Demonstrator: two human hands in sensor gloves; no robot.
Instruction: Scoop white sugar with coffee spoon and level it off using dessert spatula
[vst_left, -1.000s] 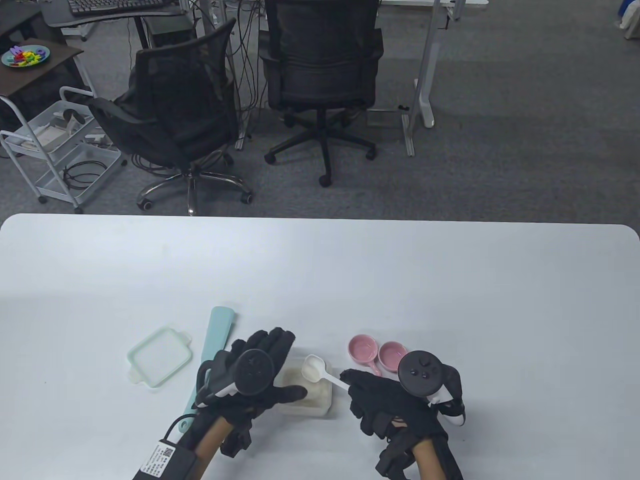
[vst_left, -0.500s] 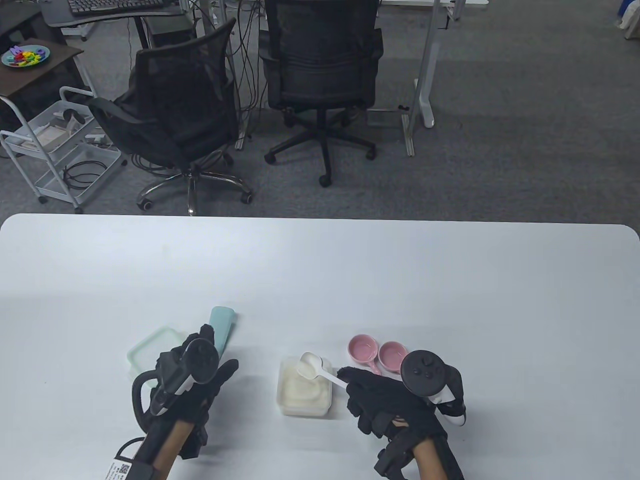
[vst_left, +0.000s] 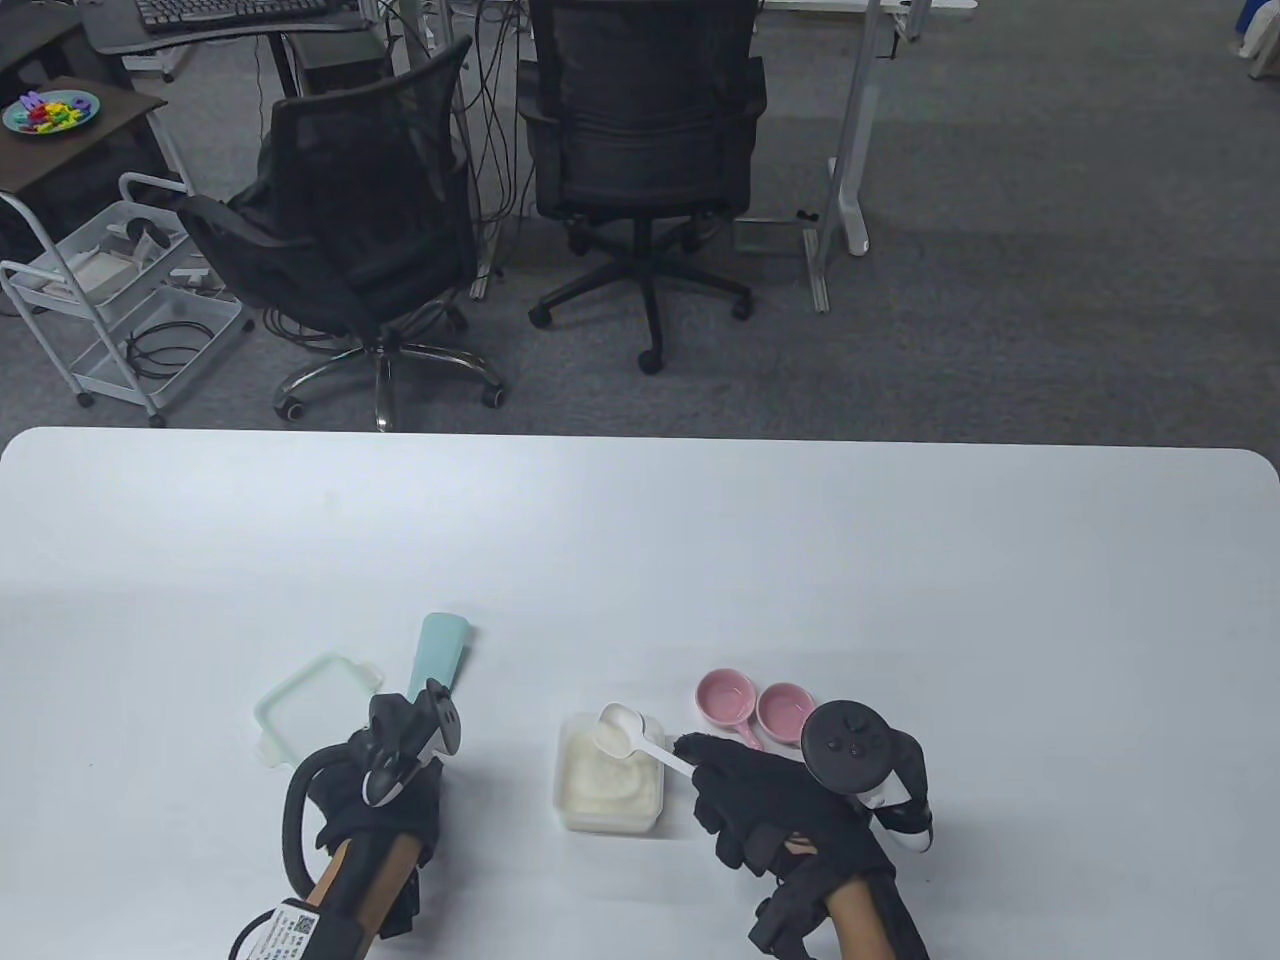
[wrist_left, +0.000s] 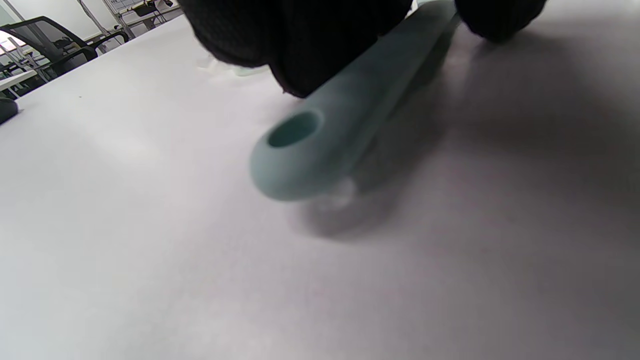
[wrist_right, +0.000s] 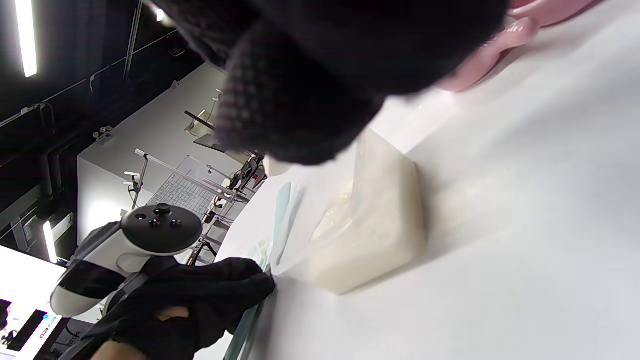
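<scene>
My left hand (vst_left: 385, 800) is wrapping its fingers around the green spatula (vst_left: 440, 650), lower left. My right hand (vst_left: 770, 800) is pinching the white spoon (vst_left: 625, 735) over the sugar box (vst_left: 608, 790), bottom middle.

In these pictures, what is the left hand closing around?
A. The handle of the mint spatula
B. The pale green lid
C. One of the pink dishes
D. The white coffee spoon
A: the left hand wraps the handle of the mint spatula, whose blade points away past the lid, while the right hand holds the coffee spoon over the sugar container.
</scene>
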